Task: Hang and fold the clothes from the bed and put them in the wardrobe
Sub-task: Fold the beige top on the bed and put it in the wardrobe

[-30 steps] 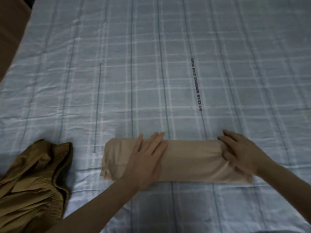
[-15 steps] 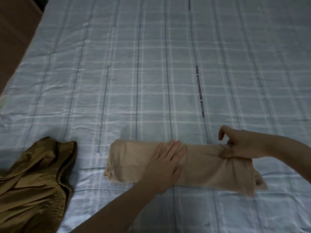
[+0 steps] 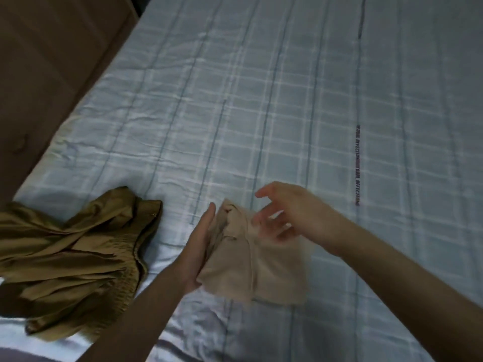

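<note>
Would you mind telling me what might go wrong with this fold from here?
1. The beige garment looks loosely bunched near its top; the left hand only steadies its edge with straight fingers, so the fold may spring open when lifted.
2. The right hand is open and blurred above it, gripping nothing, so the upper layer could slide.
3. The olive garment lies crumpled close by and might get caught up.

I see the right hand point(image 3: 290, 215) motion-blurred over the beige cloth point(image 3: 251, 267); the olive garment point(image 3: 73, 257) is cut off at the left edge.
</note>
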